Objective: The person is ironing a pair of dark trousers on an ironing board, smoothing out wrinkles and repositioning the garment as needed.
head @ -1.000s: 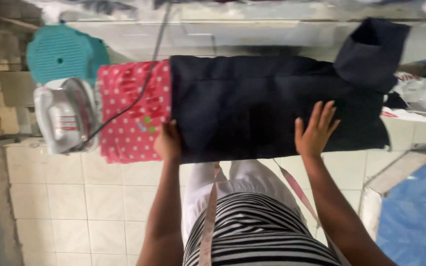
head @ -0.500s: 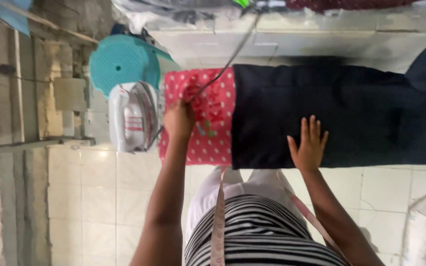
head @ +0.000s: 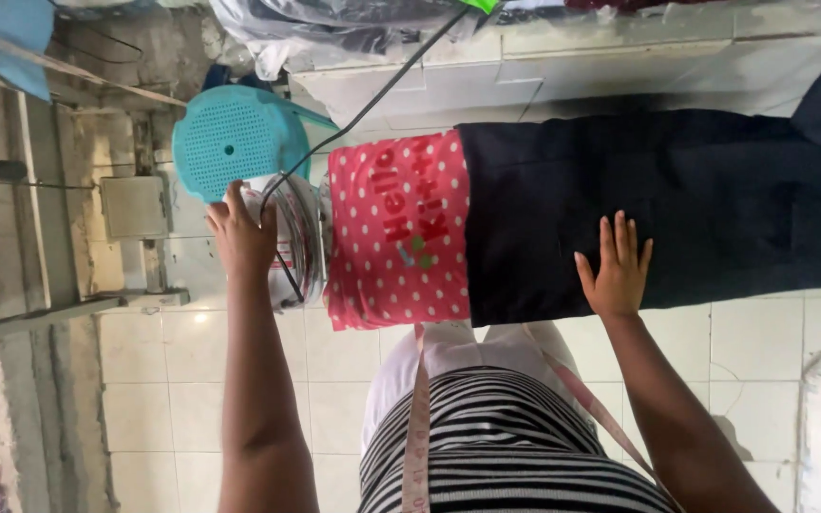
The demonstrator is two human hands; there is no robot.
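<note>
The left hand (head: 239, 233) wraps around a shiny metal clothes iron (head: 295, 249) beside the board's red polka-dot cover (head: 399, 233). The right hand (head: 617, 269) lies flat, fingers spread, on smooth dark navy fabric (head: 677, 204). A perforated turquoise plastic stool (head: 230, 138) stands behind the iron.

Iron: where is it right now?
Head view, left of centre: the iron sits under the left hand, at the left end of the pink dotted cover, beside the teal stool.
</note>
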